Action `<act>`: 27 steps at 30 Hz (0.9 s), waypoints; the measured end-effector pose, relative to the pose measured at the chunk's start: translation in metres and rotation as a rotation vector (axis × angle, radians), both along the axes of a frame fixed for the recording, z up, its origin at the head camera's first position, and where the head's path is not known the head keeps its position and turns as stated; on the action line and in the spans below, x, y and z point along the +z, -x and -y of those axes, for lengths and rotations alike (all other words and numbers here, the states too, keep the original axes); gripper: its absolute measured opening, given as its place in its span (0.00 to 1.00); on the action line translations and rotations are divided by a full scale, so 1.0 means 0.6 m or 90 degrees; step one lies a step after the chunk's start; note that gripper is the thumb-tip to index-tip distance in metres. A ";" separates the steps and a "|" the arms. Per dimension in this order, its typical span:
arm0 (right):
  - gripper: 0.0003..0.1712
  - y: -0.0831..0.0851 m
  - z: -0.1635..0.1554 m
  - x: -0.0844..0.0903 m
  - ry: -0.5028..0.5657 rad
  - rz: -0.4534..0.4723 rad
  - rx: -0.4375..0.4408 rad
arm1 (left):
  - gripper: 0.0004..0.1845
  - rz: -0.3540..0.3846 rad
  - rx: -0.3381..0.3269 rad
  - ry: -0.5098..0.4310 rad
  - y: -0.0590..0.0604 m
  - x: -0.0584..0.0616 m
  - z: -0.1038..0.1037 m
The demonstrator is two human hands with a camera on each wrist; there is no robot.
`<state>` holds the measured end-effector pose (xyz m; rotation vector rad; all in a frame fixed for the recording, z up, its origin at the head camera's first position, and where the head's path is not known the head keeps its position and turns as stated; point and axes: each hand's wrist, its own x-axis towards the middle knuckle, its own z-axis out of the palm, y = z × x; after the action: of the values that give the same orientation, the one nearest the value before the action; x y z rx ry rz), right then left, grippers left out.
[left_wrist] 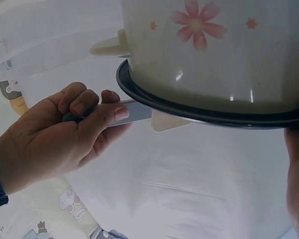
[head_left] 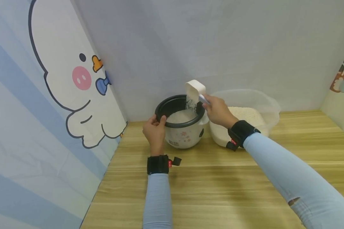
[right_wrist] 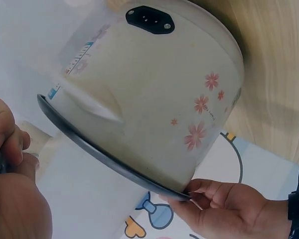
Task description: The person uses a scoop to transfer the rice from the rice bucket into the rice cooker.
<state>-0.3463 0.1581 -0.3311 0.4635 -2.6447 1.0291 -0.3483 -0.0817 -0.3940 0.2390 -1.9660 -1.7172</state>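
Rice [head_left: 181,116] lies in the cooker [head_left: 183,135], which stands on the table [head_left: 218,187] at 12 o'clock, well toward the back wall. Near: two pale sleeves with black wrist straps. Left hand [head_left: 154,132] grips the cooker's black rim at its 9 o'clock, fingers curled over the edge, steadying it. Right hand [head_left: 218,111] pinches the handle of a white scoop [head_left: 194,89], tipped mouth-down over the rim at 1 o'clock; grains fall from it into the pot. Clear tub [head_left: 270,106] with more rice touches the cooker at 3 o'clock. Step judged: pouring, mid-transfer. Next move likely calls for emptying the scoop fully, then swinging right to the tub without trailing grains over the rim.
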 end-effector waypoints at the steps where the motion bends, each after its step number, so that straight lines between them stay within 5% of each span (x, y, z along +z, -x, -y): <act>1: 0.27 -0.001 0.001 -0.001 -0.004 -0.003 0.003 | 0.25 0.000 0.000 0.001 0.000 0.000 0.000; 27: 0.27 -0.009 -0.011 -0.033 -0.255 -0.166 0.050 | 0.25 -0.009 0.002 -0.001 0.002 -0.002 0.000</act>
<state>-0.3409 0.1648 -0.3506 0.7334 -2.6043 0.4147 -0.3494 -0.0815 -0.3953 0.2291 -1.9537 -1.7138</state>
